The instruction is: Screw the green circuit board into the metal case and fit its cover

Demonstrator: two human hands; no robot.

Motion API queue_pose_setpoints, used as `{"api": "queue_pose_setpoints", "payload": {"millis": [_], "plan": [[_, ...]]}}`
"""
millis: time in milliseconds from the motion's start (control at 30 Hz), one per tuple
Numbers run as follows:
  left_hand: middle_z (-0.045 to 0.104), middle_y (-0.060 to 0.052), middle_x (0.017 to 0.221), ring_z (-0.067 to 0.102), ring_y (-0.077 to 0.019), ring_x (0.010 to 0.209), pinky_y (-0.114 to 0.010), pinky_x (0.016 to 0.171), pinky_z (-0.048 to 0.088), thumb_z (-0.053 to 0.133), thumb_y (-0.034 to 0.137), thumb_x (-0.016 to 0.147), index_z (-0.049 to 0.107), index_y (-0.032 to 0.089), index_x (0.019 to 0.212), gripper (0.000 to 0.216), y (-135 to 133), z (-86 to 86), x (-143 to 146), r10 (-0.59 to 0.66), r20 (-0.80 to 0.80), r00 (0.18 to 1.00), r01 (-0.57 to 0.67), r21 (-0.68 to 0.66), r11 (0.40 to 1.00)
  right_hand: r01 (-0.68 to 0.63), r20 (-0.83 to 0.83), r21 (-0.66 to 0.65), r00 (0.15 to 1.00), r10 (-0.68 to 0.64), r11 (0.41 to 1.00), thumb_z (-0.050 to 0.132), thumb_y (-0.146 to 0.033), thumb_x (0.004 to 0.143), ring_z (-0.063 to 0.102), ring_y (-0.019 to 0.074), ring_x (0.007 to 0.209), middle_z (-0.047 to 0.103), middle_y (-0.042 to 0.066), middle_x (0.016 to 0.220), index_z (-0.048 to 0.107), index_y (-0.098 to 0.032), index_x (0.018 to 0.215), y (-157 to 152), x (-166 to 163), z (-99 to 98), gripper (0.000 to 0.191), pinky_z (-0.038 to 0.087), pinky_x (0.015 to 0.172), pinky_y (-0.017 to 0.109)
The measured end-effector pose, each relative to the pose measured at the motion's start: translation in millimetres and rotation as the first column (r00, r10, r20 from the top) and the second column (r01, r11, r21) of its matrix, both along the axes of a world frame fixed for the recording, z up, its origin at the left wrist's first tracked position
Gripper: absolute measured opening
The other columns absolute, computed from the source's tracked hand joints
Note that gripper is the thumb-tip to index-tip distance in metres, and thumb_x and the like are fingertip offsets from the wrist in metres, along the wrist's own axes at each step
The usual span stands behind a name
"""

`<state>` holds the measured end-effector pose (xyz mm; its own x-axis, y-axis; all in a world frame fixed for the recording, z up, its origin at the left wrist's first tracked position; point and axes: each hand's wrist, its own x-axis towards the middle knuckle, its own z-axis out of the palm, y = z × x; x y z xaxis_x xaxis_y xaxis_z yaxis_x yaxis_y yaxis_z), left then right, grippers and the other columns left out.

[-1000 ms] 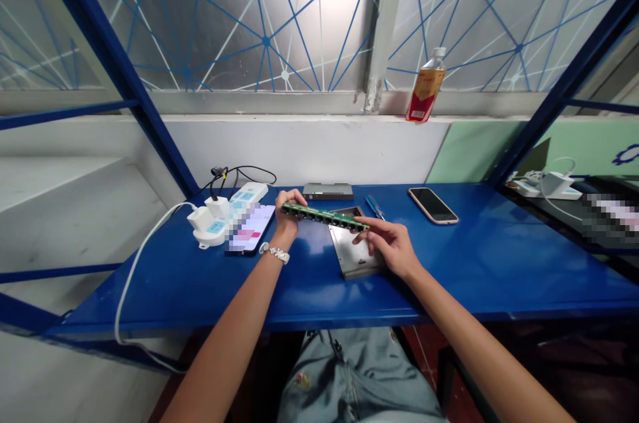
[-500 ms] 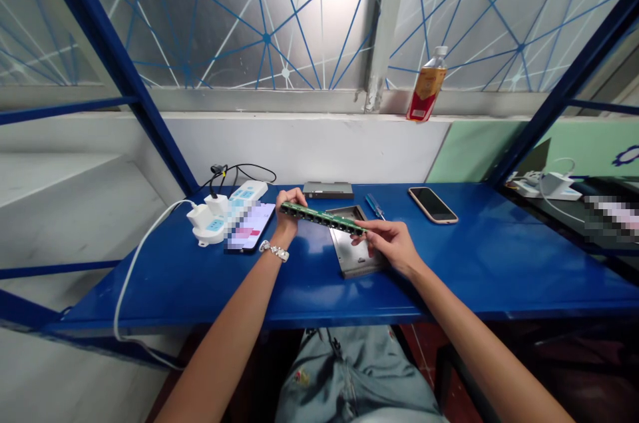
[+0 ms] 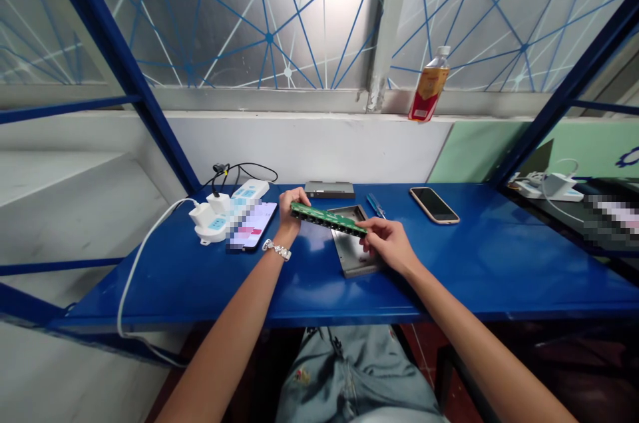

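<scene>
A long green circuit board (image 3: 328, 219) with a row of dark ports hangs above the blue table (image 3: 474, 263). My left hand (image 3: 291, 211) grips its left end, fingers curled over the edge. My right hand (image 3: 387, 243) pinches its right end. Right under the board lies an open grey metal case tray (image 3: 352, 254). A second grey metal case part (image 3: 329, 190) rests farther back near the wall. A small blue screwdriver (image 3: 374, 205) lies just right of the tray.
A white power strip (image 3: 224, 212) with plugs and cables and a lit phone (image 3: 252, 224) sit at the left. A dark phone (image 3: 434, 204) lies at the right. A drink bottle (image 3: 429, 84) stands on the window ledge. Blue frame posts flank the table.
The board has turned slightly, its green face now more towards me, and both hands have shifted a little to the right with it.
</scene>
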<state>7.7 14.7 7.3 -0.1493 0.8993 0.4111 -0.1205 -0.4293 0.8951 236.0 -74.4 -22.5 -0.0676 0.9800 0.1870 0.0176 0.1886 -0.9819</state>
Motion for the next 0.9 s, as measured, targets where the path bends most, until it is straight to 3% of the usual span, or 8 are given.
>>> {"api": "queue_pose_setpoints", "payload": {"millis": [167,400,700,900], "plan": [[0.046,-0.005,0.043,0.041,-0.0136,0.047,-0.026,0.05,0.028,0.047,0.016,0.075,0.053,0.018,0.037,0.038,-2.6,2.2,3.0,-0.016,0.007,1.0,0.016,-0.014,1.0,0.051,0.018,-0.037,0.999,-0.051,0.998,0.064,-0.026,0.068,0.055,0.0111,0.045,0.063,-0.002,0.054,0.077,-0.014,0.088,-1.2,-0.5,3.7,0.026,0.045,0.044,0.023],[0.047,-0.005,0.045,0.041,-0.0126,0.045,-0.024,0.048,0.029,0.045,0.02,0.085,0.052,0.018,0.041,0.044,0.5,-5.3,-4.2,-0.019,0.065,0.998,0.024,-0.077,0.997,-0.136,-0.07,0.062,0.988,0.14,0.989,0.068,-0.031,0.075,0.065,0.0159,0.056,0.074,0.005,0.068,0.08,-0.015,0.1,-6.8,2.8,11.1,0.032,0.052,0.049,0.027],[0.044,-0.004,0.046,0.041,-0.0133,0.045,-0.024,0.047,0.028,0.039,0.026,0.092,0.052,0.019,0.044,0.05,6.5,-12.0,-7.2,-0.106,0.082,0.991,0.109,-0.032,0.993,-0.197,-0.155,0.023,0.968,0.198,0.98,0.085,-0.037,0.07,0.068,0.0165,0.057,0.076,0.006,0.069,0.081,-0.014,0.099,-3.0,5.3,3.3,0.037,0.055,0.047,0.026],[0.043,-0.004,0.046,0.04,-0.0131,0.046,-0.024,0.048,0.028,0.041,0.026,0.09,0.052,0.018,0.042,0.05,7.6,-12.3,-9.5,-0.072,0.046,0.996,0.074,-0.036,0.997,-0.217,-0.174,-0.009,0.962,0.212,0.976,0.09,-0.039,0.068,0.068,0.0161,0.057,0.076,0.007,0.074,0.081,-0.014,0.098,-2.6,6.2,3.5,0.04,0.058,0.049,0.028]]}}
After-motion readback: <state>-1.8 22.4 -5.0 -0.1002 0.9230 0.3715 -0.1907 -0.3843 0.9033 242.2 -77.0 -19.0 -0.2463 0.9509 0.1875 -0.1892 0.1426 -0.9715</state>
